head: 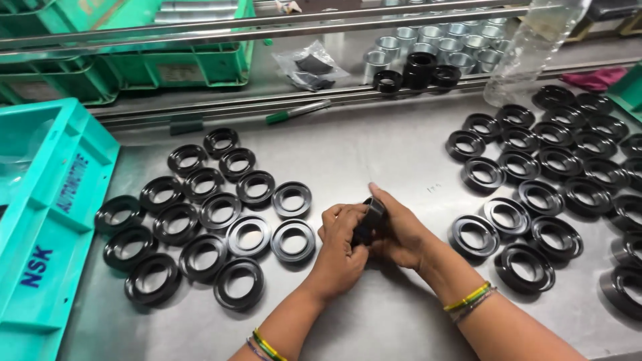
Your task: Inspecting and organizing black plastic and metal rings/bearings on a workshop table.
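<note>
Keep your left hand [342, 241] and right hand [401, 230] gripping the black ring [370, 219] squarely at frame centre, above the steel surface [374, 154].

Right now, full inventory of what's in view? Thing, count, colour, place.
Ring in hand: one, black, held between both hands at centre.
Left group of rings: about eighteen, black, flat on the table left of the hands.
Right group of rings: two dozen or more, black, right side, running off frame.
Metal sleeves: a cluster, silver, far shelf, with a few black rings in front.
Marker: one, green and grey, on the rail.
Plastic bag: one, clear, dark parts inside.
Crates: green, far left; a teal crate at the left edge.
Table: steel.
Left hand, right hand: both gripping the ring; bangles on both wrists.
</note>
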